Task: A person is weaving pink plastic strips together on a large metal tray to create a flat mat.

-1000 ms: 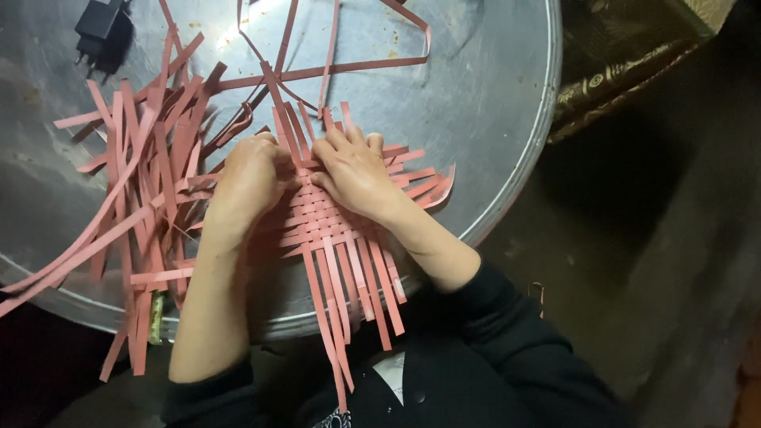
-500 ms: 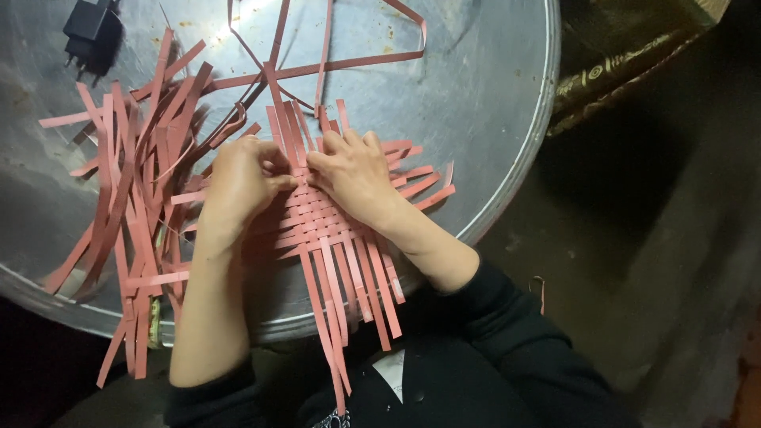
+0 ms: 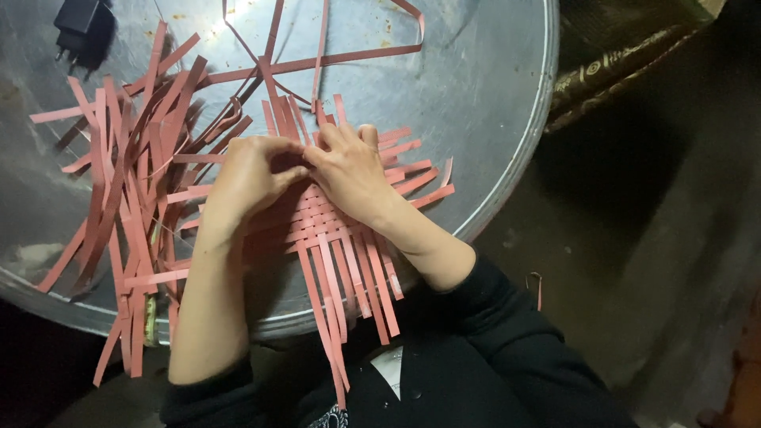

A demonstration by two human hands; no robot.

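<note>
lying under both hands [image 3: 305, 170], woven pink mat [image 3: 333, 230].

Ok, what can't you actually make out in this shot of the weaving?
Head view only:
- Centre of the woven mat: covered by the left hand and right hand.
- Fingertips: curled together, so which strip they pinch is unclear.
- Black plug: cut by the top edge.
- Tray: left side runs out of frame.
- Floor on the right: too dark.

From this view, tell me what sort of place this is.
Probably a home craft spot, dimly lit: a round metal tray as worktop, loose pink strips, and both hands on a half-woven mat.
</note>
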